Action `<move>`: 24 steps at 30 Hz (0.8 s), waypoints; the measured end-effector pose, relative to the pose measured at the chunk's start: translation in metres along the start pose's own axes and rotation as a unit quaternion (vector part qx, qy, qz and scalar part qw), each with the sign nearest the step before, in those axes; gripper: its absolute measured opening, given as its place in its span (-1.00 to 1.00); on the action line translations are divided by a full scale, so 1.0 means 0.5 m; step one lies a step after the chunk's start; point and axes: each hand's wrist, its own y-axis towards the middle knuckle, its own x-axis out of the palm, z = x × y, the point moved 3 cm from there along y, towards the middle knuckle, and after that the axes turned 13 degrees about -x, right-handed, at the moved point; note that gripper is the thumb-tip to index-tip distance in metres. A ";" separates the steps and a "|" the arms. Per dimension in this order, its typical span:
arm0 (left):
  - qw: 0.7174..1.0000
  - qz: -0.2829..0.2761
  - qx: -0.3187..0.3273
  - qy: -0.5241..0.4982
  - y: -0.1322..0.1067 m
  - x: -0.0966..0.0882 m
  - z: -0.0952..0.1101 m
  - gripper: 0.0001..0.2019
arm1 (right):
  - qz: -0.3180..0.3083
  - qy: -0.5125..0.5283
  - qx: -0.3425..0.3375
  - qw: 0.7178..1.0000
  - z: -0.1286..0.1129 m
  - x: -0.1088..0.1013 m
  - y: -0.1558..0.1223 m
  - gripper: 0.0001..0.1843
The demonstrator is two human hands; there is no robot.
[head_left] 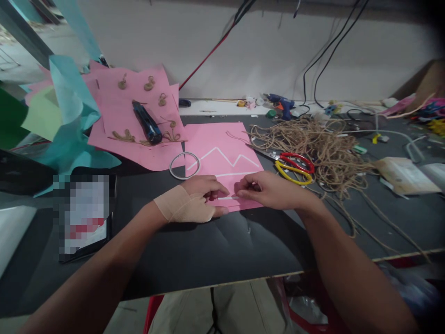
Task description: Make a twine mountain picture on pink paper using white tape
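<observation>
A pink paper sheet [222, 153] lies on the black table [194, 250], with white strips stuck on it in a zigzag and a straight line. My left hand [198, 199], wrapped in a beige bandage, rests on the sheet's near edge with fingers curled. My right hand [269, 189] pinches one end of a thin white strip [227, 198] that lies between both hands. My left fingertips touch its other end.
A metal ring [184, 165] lies left of the sheet. Red and yellow scissors [294, 167] and a tangle of jute rope [323, 148] sit to the right. More pink sheets with a blue utility knife [148, 123] are back left. A tablet [83, 215] lies near left. A glue gun [283, 104] is at the back.
</observation>
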 end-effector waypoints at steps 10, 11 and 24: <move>0.997 -0.031 -0.010 0.067 -0.003 0.002 0.007 -0.62 | 0.023 -0.056 0.032 0.998 0.001 0.005 -0.001 -0.83; 0.997 -0.031 -0.007 0.065 -0.003 0.002 0.006 -0.62 | 0.025 -0.058 0.036 0.997 0.000 0.005 -0.001 -0.84; 0.998 -0.029 0.010 0.058 -0.008 0.001 0.011 -0.65 | 0.072 -0.012 0.102 0.992 0.022 -0.030 -0.031 -0.88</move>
